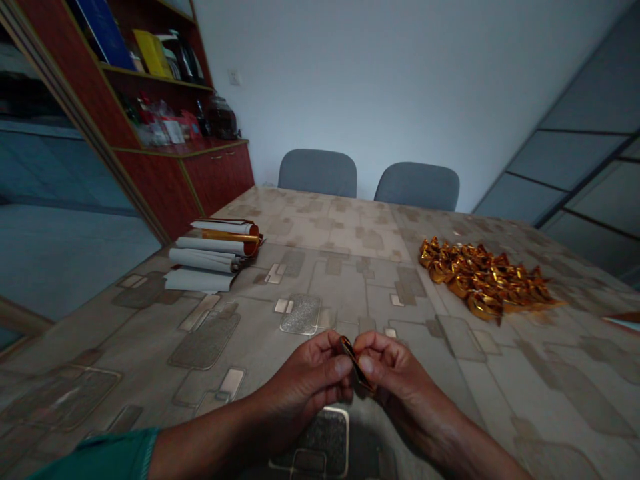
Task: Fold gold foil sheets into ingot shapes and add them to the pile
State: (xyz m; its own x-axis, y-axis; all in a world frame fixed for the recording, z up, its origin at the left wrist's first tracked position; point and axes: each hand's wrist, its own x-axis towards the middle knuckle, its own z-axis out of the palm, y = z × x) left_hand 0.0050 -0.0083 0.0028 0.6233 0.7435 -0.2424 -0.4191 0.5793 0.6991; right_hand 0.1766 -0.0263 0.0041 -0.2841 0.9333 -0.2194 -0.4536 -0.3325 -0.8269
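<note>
Between my two hands, above the near part of the table, is a small piece of folded gold foil paper, tilted and narrow. My left hand pinches its left side between thumb and fingers. On the other side my right hand pinches it too, thumb towards me. The fingers hide part of the foil. Off to the right lies a cluster of folded gold foil paper ingots, packed in rows. At the left are curled stacks of foil paper sheets, their pale backs showing.
A patterned cloth covers the table. Two grey chairs stand at its far edge before a pale wall. A red-brown cabinet with filled shelves is at the back left. Another paper corner shows at the right edge.
</note>
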